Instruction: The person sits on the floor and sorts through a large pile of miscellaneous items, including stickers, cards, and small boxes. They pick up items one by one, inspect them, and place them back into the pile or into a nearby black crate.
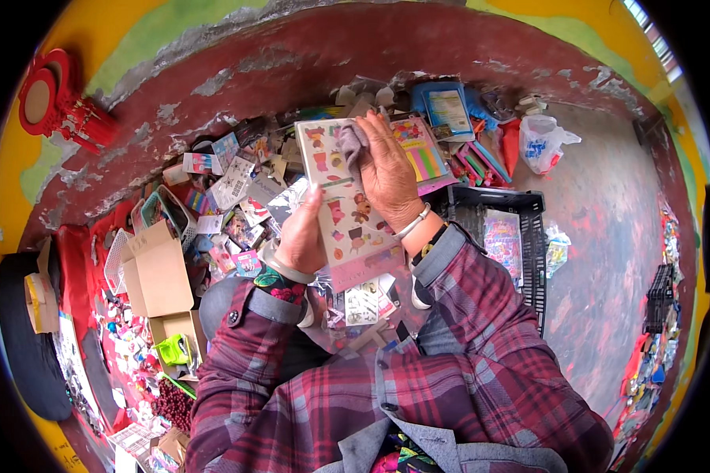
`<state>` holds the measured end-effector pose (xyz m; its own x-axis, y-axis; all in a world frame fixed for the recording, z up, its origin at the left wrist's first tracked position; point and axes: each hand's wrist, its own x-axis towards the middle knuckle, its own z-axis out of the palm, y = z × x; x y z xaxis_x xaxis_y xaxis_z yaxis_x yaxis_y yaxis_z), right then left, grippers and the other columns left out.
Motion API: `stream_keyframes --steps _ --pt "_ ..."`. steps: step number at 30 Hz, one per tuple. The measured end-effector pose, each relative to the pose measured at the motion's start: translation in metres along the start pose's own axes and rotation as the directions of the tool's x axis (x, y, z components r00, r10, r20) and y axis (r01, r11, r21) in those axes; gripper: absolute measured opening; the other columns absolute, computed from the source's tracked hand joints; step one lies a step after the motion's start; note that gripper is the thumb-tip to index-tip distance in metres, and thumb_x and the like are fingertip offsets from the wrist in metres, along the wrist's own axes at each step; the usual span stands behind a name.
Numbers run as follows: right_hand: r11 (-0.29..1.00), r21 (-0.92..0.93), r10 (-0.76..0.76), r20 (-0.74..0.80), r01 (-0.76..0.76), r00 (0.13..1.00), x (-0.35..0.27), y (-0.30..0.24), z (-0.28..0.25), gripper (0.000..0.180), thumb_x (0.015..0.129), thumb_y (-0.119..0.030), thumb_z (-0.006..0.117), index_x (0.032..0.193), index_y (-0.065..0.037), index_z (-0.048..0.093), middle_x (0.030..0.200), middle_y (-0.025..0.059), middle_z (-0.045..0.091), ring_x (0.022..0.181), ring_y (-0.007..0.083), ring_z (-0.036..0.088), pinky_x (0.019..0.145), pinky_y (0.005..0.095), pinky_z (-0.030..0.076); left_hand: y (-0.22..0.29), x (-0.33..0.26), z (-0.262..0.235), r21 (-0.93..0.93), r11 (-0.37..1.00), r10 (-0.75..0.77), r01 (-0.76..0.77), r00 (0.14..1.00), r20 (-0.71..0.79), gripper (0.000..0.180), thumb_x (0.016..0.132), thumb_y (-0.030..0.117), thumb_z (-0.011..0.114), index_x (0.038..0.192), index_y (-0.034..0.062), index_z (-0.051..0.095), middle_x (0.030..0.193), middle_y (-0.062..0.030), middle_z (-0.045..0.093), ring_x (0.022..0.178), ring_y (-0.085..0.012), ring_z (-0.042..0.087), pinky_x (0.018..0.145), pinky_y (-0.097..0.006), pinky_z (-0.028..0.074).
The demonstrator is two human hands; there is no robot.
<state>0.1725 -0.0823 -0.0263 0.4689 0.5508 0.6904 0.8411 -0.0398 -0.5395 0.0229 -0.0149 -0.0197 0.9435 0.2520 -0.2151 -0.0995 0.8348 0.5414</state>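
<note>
A long sticker sheet [342,229] with small cartoon figures and a pink lower edge is held up in front of my chest. It looks like a sheet or pack in a clear sleeve; how many layers it has I cannot tell. My left hand [301,238] grips its left edge, thumb lying on the front. A grey cloth [354,144] is pressed against the upper right of the sheet by my right hand [388,169], whose fingers point up and away. Below the sheet, more printed cards [367,303] lie between my feet.
Heaped cards and packets [241,185] spread along the wall at the left. An opened cardboard box [159,268] and a green basket [170,209] stand there too. At the right are a black plastic crate [535,236] and a white plastic bag [543,143] on the floor.
</note>
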Motion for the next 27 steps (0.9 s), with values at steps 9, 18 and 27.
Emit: stream_keyframes --steps 9,18,27 --pt "0.993 0.03 -0.12 0.084 0.118 0.989 -0.003 -0.021 -0.002 0.042 0.086 -0.014 0.052 0.127 -0.008 0.047 0.134 0.0158 0.043 0.126 0.033 0.037 0.105 0.0403 0.03 -0.012 0.002 -0.017 0.175 0.984 0.008 -0.027 0.994 0.112 0.046 0.085 0.001 0.048 0.13 0.0023 0.038 0.12 -0.0121 0.053 0.111 -0.0266 0.051 0.097 -0.043 0.038" --pt "0.978 0.031 -0.207 0.102 0.205 0.973 -0.013 -0.041 0.0 0.039 0.084 -0.009 0.051 0.124 -0.004 0.05 0.129 0.0162 0.047 0.122 0.0349 0.042 0.102 0.0405 0.033 -0.005 0.006 -0.024 0.14 0.989 0.046 -0.056 0.996 0.07 0.055 0.083 -0.002 0.049 0.135 0.0034 0.032 0.127 -0.0134 0.047 0.118 -0.0294 0.045 0.097 -0.045 0.038" --pt "0.696 0.359 0.604 0.175 -0.621 0.778 0.013 0.033 -0.015 0.029 0.09 -0.012 0.042 0.114 -0.002 0.055 0.107 0.0124 0.061 0.1 0.0259 0.059 0.083 0.03 0.047 0.012 -0.005 -0.011 0.157 0.982 0.09 -0.107 0.989 0.114 0.06 0.078 -0.003 0.052 0.133 0.0008 0.031 0.128 -0.0159 0.046 0.118 -0.0299 0.045 0.1 -0.046 0.034"
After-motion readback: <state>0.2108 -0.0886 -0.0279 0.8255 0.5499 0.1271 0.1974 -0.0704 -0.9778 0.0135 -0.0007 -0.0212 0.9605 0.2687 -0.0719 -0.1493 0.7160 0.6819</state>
